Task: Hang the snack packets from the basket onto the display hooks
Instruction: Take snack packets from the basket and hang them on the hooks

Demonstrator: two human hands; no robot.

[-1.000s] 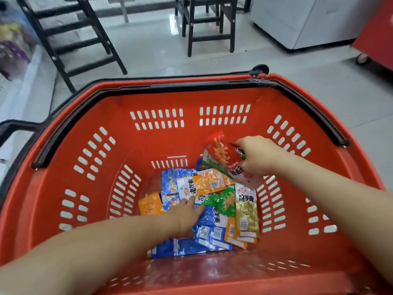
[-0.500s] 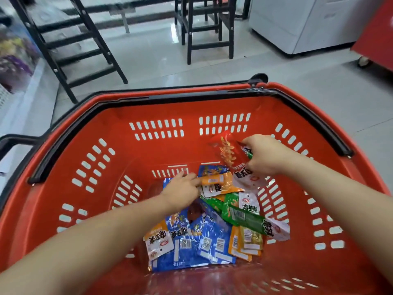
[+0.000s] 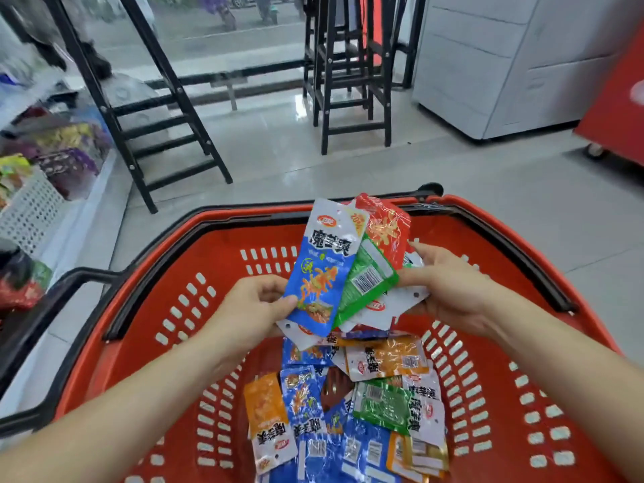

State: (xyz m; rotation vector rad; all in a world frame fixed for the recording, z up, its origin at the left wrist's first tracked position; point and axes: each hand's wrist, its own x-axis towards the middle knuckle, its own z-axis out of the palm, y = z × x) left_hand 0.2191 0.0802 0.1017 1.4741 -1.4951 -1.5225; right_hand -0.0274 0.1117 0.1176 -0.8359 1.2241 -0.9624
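Grey glossy floor tiles [image 3: 488,190] are spreading out behind a red plastic basket [image 3: 543,388], which is sitting near the camera with its black handle [image 3: 45,308] folded down around the rim. Far off, a black step frame [image 3: 167,134] is standing at the left and black stools [image 3: 352,81] at the middle, in front of a glass shopfront. A white cabinet [image 3: 505,64] is filling the far right, with a red unit on casters [image 3: 616,109] beside it. Shelves of packaged goods [image 3: 52,151] are lining the left edge.

Above the basket, both hands are holding a fan of snack packets. The left hand [image 3: 247,308] is pinching the near edge of a blue packet [image 3: 324,270] between thumb and fingers; its long axis is running near to far, leaning slightly right. The right hand [image 3: 449,291] is gripping the near ends of a green packet [image 3: 366,284] and a red packet [image 3: 386,228], fingers curled beneath and thumb pressing on top; these 2 are tilting up and away toward the far rim. White packet ends with hang holes are facing the near side, under the hands.

More loose packets [image 3: 383,364], orange, blue and green, are lying flat and overlapping on the basket floor, pointing in mixed directions.
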